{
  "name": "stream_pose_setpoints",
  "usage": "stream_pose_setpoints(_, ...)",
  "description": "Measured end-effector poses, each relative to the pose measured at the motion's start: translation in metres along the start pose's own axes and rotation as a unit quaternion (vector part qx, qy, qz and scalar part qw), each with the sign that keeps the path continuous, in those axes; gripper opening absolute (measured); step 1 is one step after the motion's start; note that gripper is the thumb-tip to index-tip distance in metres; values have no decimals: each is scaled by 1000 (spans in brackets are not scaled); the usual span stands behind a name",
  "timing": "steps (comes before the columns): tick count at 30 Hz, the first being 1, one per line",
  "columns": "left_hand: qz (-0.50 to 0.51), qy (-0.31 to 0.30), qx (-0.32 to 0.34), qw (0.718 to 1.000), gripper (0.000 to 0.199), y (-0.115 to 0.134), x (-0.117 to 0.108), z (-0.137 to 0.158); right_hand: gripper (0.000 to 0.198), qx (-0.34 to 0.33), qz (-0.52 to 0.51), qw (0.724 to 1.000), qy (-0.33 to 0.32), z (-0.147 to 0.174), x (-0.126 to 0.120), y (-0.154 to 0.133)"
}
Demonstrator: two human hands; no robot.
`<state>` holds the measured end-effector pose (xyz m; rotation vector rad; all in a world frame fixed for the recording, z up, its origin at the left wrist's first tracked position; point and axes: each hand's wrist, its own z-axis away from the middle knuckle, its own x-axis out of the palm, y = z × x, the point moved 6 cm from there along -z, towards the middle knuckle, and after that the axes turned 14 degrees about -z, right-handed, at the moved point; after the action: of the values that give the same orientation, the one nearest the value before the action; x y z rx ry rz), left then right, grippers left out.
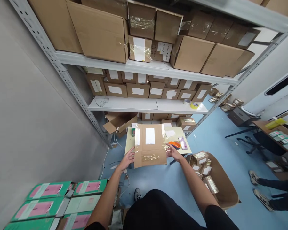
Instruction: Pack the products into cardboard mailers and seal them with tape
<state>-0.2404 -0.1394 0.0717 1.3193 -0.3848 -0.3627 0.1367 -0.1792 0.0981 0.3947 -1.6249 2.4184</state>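
Note:
A taped brown cardboard box (pixel 150 146) with a white label on top lies over the front of a small pale table (pixel 186 147). My left hand (pixel 128 158) grips its left edge, and my right hand (pixel 173 152) grips the right edge. Both sets of fingers are partly hidden by the cardboard. Just past my right hand sit an orange and blue tool (pixel 174 144), perhaps a tape dispenser, and a blurred purple-and-white item (pixel 182 143). A white paper (pixel 170 133) lies behind them.
Metal shelving (pixel 124 104) full of labelled boxes stands ahead, with tape rolls (pixel 194 105) on it. An open carton (pixel 121 123) is behind the table. A large carton of small boxes (pixel 227 188) stands right. Green-pink boxes (pixel 44 207) are stacked left. Another person's legs (pixel 273 191) show right.

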Motion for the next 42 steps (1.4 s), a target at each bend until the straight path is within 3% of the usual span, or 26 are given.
stream_pose_setpoints(10,-49,27,-31,998,103,3,0,-58,92,4,12,999,42,-54,-26,18)
stream_pose_setpoints(18,-77,111,-61,989,114,19,5,-120,88,3,34,996,86,-120,-52,18)
stream_pose_setpoints(20,-100,138,-87,982,120,16,19,-140,85,-3,59,994,89,-132,-57,20)
stream_pose_setpoints(23,-160,200,-118,960,125,2,53,-160,80,16,81,996,30,-135,-54,39)
stream_pose_setpoints(26,-147,257,-64,953,127,-7,99,-169,80,19,123,992,-22,-123,-47,67)
stream_pose_setpoints(28,-124,278,-27,952,125,-10,130,-172,82,-21,160,986,-41,-111,-41,79)
stream_pose_setpoints(31,-120,289,-20,950,122,-8,162,-177,69,-93,184,979,-4,-98,-40,84)
stream_pose_setpoints(33,-145,281,-36,948,121,-5,170,-182,53,-112,181,976,34,-97,-43,82)
stream_pose_setpoints(37,-163,257,-33,952,115,2,154,-197,42,-90,165,977,97,-108,-57,81)
stream_pose_setpoints(42,-178,242,-69,951,109,9,94,-229,48,-152,88,972,156,-111,-80,71)
